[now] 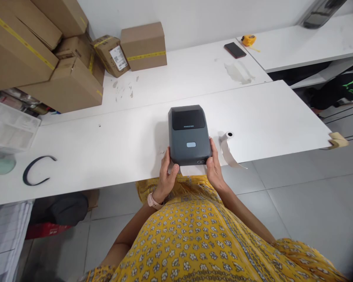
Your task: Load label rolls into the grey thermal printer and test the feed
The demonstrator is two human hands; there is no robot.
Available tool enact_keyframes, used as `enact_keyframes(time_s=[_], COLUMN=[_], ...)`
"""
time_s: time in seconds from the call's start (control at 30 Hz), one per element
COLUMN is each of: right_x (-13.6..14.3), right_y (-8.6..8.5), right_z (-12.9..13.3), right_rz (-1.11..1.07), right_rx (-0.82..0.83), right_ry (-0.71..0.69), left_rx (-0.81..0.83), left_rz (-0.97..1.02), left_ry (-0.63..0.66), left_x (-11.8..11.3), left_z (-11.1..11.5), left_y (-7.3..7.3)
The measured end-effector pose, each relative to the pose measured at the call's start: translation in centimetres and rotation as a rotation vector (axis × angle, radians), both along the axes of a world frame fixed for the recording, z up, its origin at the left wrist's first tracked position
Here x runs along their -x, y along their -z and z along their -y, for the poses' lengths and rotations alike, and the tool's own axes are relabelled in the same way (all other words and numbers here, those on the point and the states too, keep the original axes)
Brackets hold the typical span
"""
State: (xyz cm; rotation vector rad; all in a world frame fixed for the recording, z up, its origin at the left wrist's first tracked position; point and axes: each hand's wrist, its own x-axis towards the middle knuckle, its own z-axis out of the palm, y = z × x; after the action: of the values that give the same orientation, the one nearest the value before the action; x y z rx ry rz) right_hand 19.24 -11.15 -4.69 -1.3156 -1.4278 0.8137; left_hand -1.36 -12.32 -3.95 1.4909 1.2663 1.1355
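A dark grey label printer with a black window and a pale button is near the front edge of the white table. My left hand grips its lower left side, thumb at the front corner. On the opposite side, my right hand wraps the lower right corner. Whether the printer rests on the table or is slightly raised, I cannot tell. Just right of it lies a small roll of white paper, its loose strip hanging over the edge. White paper also shows under the printer's front.
Cardboard boxes are stacked at the back left, beside a clear plastic container. A black headband lies at the left. Farther back right are a phone and a yellow tape measure. The table's right corner has a padded cover.
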Motion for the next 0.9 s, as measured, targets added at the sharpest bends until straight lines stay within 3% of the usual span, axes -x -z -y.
enact_keyframes(time_s=[0.2,0.37,0.47,0.53,0.77,0.9], right_x=[0.0,-0.6,-1.1,-1.2,-0.6,-0.9], right_y=[-0.1,-3.2,-6.1,-8.1,-13.7,-14.2], right_z=[0.3,-1.1,-4.6,-7.8,-17.4,-24.1], right_rz=[0.064,0.211,0.347,0.385,0.199,0.171], right_rx=[-0.002,-0.118,-0.370,-0.489,-0.468,-0.442], right_ry=[0.001,0.015,0.078,0.093,0.094,0.069], left_rx=[-0.047,-0.187,-0.301,-0.293,-0.074,-0.048], left_rz=[-0.084,-0.092,0.014,0.077,0.086,0.121], left_ry=[-0.039,-0.034,-0.040,-0.082,-0.277,-0.266], left_x=[0.0,0.0,-0.3,-0.7,-1.6,-1.5], left_z=[-0.1,-1.6,-3.5,-4.8,-6.9,-7.0], left_y=[-0.1,-1.9,-2.9,-3.0,-0.3,-0.1])
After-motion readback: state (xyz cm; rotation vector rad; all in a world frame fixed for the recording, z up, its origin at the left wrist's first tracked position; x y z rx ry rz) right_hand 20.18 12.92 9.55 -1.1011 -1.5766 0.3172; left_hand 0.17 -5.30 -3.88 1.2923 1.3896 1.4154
